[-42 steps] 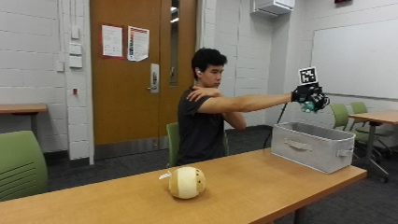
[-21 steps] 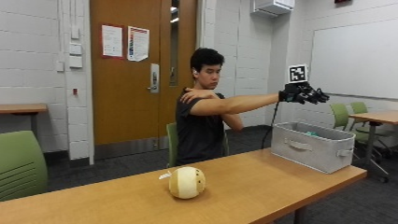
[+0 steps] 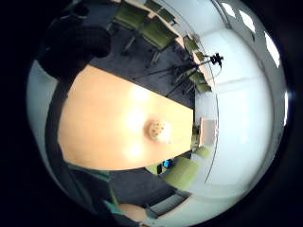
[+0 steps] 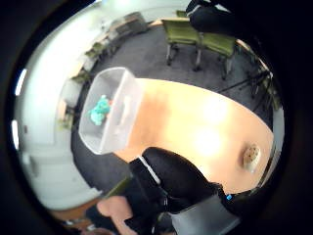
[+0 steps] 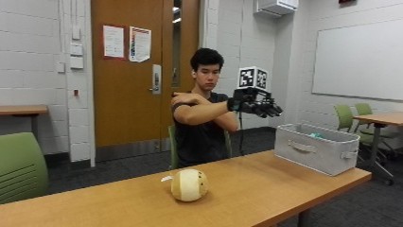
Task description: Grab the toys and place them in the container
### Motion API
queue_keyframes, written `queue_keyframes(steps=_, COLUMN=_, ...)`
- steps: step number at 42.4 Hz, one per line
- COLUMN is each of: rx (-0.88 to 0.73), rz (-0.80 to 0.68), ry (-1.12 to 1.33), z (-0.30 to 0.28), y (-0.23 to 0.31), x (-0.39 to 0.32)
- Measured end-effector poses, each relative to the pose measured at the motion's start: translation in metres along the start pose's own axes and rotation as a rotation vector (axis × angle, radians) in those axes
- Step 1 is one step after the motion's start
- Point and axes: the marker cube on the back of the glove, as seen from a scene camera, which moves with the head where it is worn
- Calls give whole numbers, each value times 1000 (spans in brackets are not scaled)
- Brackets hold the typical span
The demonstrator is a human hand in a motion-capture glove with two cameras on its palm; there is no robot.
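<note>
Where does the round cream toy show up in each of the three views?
Outside view: toy on the table's near part, far from the bin.
Thumb side palm view: toy at the table end opposite the bin.
Little finger side palm view: toy near the table edge; no bin.
Shared landmark: the table.

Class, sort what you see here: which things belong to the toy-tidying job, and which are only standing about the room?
Job: round cream toy on the table; grey container; teal toy inside it; gloved right hand.

Standing about: green chairs; whiteboard; door.
</note>
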Motion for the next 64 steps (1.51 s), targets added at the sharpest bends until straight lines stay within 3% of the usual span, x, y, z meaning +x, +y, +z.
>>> queue_keyframes(steps=3, rx=-13, rz=157, ry=52, z=14, y=14, x=36)
queue_keyframes(steps=11, rx=-46, rz=377, ry=-1, z=66, y=92, x=168)
queue_keyframes(steps=23, rx=-93, rz=506, ry=-105, z=138, y=139, x=255)
queue_keyframes(steps=41, rx=-288, rz=591, ry=-262, z=265, y=166, x=274)
queue_keyframes(steps=50, rx=-344, rz=589, ry=-152, z=274, y=177, x=255)
queue_keyframes(steps=64, rx=-237, rz=562, ry=-130, z=271, y=176, x=253)
